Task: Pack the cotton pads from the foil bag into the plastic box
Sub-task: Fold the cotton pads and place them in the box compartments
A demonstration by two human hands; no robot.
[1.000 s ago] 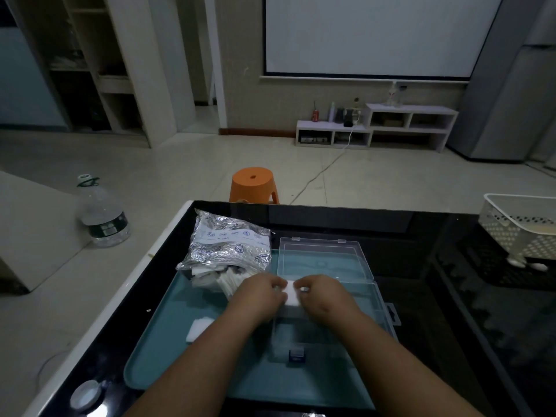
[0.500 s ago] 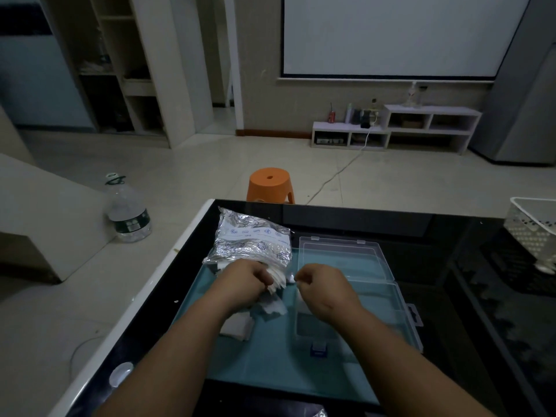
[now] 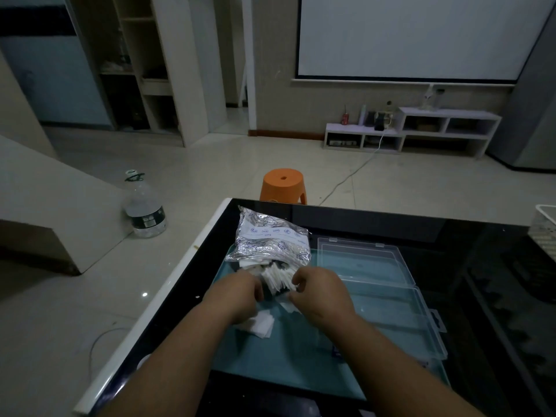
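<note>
A crinkled silver foil bag (image 3: 270,243) lies on the teal mat, its open mouth facing me, with a stack of white cotton pads (image 3: 278,278) sticking out. My left hand (image 3: 237,296) and my right hand (image 3: 319,291) close on that stack from both sides, right at the bag's mouth. A few loose pads (image 3: 261,325) lie on the mat under my left wrist. To the right the clear plastic box (image 3: 391,302) lies open, lid folded back; its contents are hard to make out.
The teal mat (image 3: 288,365) covers a black glass table with a white left edge (image 3: 156,323). A white basket (image 3: 544,233) stands at the far right. Beyond the table are an orange stool (image 3: 284,185) and a water bottle (image 3: 144,206) on the floor.
Both hands left the plastic box and moved left to the foil bag's mouth. They now grip the stack of pads there. The camera view has shifted left.
</note>
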